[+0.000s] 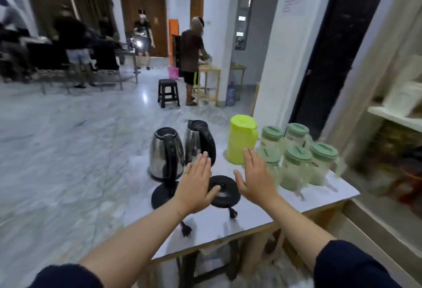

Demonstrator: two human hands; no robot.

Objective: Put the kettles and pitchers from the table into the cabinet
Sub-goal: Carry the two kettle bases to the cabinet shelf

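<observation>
Two steel kettles with black handles stand at the far left of the white table (251,221): the nearer kettle (165,154) and the farther kettle (199,142). Right of them stands a lime-green pitcher (241,139), then a cluster of several clear pitchers with pale green lids (296,162). Two black kettle bases (225,190) lie in front, with plugs trailing toward the near edge. My left hand (196,186) hovers flat and open over the bases, below the kettles. My right hand (255,179) is flat and open beside it, in front of the lime pitcher. Neither holds anything.
A cabinet with a white shelf (392,116) stands at the right, past the table end. A white pillar (280,59) rises behind the table. A black stool (168,92), a person at a wooden stand (190,59) and more people at tables are farther off on the marble floor.
</observation>
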